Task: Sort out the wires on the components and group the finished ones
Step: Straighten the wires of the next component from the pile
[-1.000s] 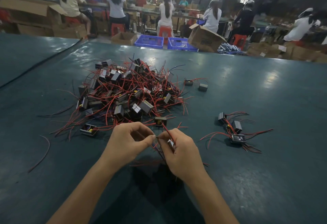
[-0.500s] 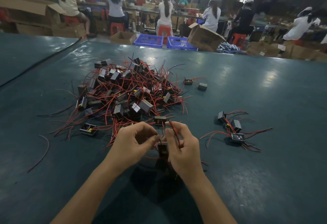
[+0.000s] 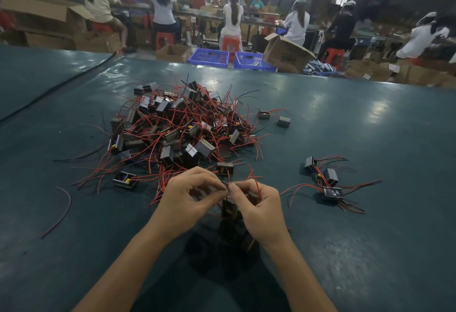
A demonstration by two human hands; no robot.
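A big tangled pile of small black components with red and black wires (image 3: 180, 129) lies on the dark green table (image 3: 370, 134). Just in front of it, my left hand (image 3: 187, 198) and my right hand (image 3: 259, 208) meet above the table. Between them hangs one black component (image 3: 229, 209). My left thumb and forefinger pinch its wire where the fingertips meet. My right hand grips the same component's wires, and red wire ends (image 3: 254, 176) stick up from it. To the right lies a small group of three components (image 3: 328, 183) with their wires trailing.
Two stray components (image 3: 272, 118) lie right of the pile. A loose dark red wire (image 3: 60, 213) lies at the left. Beyond the table's far edge stand blue crates (image 3: 209, 57), cardboard boxes (image 3: 286, 52) and several seated workers.
Both hands have lifted slightly and drawn together. The component that was hidden in my right hand now hangs between them, with red wire ends sticking up from my right hand.
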